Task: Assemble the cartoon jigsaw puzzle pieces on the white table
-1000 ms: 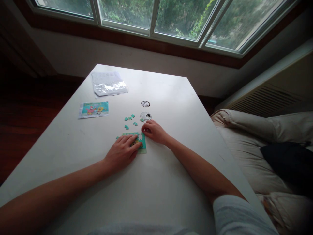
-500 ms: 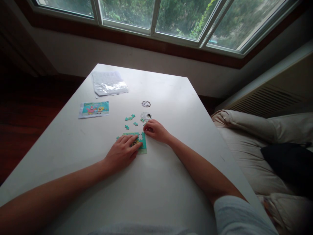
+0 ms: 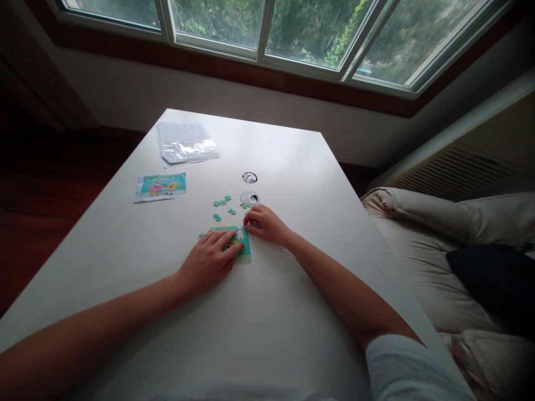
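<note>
A small, partly built teal jigsaw puzzle [image 3: 244,252] lies on the white table [image 3: 267,312]. My left hand [image 3: 209,260] rests flat on it with the fingers stretched out, covering most of the picture. My right hand [image 3: 265,224] sits at the puzzle's upper right corner, its fingers curled in a pinch against the edge; what they grip is too small to make out. Several loose teal pieces [image 3: 223,204] lie scattered just beyond the puzzle.
A reference picture card [image 3: 160,186] lies to the left. A clear plastic bag on paper [image 3: 186,145] sits near the far left edge. Two round cable holes [image 3: 249,197] are in the tabletop. Cushions [image 3: 451,245] lie to the right, windows behind.
My right hand drew slightly back toward the puzzle's corner after reaching toward the loose pieces. My left hand has stayed flat on the puzzle.
</note>
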Tool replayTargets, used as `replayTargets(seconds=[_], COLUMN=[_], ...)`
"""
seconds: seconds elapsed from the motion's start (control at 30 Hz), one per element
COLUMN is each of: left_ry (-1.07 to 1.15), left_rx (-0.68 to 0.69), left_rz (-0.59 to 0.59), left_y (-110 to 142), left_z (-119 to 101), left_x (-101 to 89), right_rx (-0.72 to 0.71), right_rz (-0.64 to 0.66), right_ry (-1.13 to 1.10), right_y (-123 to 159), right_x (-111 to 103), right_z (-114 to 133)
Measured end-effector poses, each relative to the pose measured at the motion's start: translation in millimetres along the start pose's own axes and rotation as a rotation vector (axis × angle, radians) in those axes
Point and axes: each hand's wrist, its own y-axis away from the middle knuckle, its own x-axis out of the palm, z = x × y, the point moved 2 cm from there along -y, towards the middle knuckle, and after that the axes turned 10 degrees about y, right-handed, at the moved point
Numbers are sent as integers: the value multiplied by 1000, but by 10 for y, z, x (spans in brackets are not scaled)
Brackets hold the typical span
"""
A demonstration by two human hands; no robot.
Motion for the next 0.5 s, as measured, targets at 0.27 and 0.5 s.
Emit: replayTargets(seconds=[0.27, 0.5], left_ry=[-3, -4], left_rx=[4, 2], left_rz=[4, 0], left_y=[8, -2], left_z=[16, 8], left_x=[4, -11], right_rx=[-27, 25], right_rz=[63, 101], right_ry=[-23, 15], right_y=[3, 8], right_x=[-46, -23], right_z=[14, 52])
